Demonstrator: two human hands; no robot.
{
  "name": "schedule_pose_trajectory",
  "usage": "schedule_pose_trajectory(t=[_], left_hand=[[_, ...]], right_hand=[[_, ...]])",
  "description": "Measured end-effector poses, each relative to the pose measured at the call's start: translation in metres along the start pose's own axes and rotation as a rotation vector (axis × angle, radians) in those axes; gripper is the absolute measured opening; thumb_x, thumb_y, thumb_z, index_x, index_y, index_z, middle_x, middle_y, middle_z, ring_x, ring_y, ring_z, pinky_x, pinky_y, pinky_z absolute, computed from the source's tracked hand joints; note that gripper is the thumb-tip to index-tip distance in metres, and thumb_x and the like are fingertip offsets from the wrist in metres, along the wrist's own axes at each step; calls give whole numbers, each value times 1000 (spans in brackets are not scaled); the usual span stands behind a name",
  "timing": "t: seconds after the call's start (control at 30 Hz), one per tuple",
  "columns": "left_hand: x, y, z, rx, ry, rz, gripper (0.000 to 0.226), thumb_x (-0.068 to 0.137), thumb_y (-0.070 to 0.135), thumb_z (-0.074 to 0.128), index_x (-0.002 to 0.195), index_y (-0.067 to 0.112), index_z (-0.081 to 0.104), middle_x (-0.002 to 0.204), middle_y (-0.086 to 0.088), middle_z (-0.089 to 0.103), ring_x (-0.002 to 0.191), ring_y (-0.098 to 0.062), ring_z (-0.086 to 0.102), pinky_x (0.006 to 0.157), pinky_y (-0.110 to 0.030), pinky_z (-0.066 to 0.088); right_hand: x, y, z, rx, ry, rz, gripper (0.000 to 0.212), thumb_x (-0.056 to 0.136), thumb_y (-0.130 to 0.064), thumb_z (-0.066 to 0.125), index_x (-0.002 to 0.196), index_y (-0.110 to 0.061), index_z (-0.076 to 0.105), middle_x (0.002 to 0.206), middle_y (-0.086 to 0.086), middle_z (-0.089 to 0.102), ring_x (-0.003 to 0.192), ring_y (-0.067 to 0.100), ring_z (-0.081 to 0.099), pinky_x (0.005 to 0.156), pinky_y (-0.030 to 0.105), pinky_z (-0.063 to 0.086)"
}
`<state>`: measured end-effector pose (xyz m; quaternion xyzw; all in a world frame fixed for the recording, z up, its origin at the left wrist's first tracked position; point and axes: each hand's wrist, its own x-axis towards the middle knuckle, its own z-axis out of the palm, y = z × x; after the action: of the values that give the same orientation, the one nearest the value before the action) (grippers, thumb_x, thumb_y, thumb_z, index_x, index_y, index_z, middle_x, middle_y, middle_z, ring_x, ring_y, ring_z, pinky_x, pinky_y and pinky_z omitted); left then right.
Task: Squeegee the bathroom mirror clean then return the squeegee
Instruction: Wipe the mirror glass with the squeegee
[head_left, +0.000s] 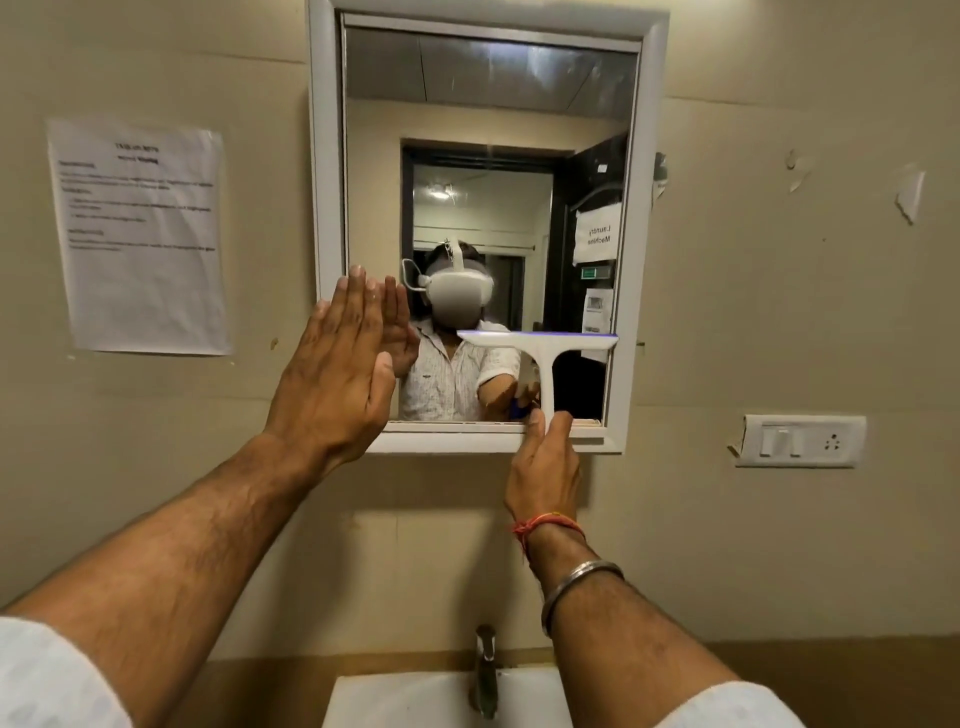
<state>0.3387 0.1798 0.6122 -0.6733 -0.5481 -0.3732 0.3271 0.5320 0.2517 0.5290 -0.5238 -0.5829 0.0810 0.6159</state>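
Note:
A white-framed mirror (636, 234) hangs on the beige wall straight ahead. My right hand (545, 467) grips the handle of a white T-shaped squeegee (543, 358) from below. Its blade, with a purple rubber edge, lies flat across the lower right of the glass. My left hand (337, 374) is open with fingers together. It presses flat against the mirror's lower left corner, overlapping the frame. The upper glass shows faint streaks.
A white sink (415, 701) with a metal tap (485, 670) sits directly below. A printed notice (140, 239) is taped to the wall at left. A switch and socket plate (800, 441) is at right.

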Motion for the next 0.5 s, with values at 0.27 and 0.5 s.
schedule_pose_trajectory(t=[0.27, 0.5], left_hand=[[-1, 0, -1, 20, -4, -9, 70, 91, 33, 15, 153, 8, -5, 161, -11, -11, 148, -17, -12, 121, -38, -1], [31, -2, -15, 82, 74, 63, 64, 97, 36, 16, 150, 11, -12, 160, -10, -15, 148, -19, -14, 120, -37, -5]], right_hand=[[-38, 31, 8, -13, -28, 88, 26, 100, -44, 26, 98, -22, 40, 72, 4, 54, 65, 26, 57, 55, 40, 48], [-68, 35, 10, 32, -16, 102, 37, 90, -56, 19, 93, -25, 40, 68, 0, 54, 58, 20, 55, 52, 36, 46]])
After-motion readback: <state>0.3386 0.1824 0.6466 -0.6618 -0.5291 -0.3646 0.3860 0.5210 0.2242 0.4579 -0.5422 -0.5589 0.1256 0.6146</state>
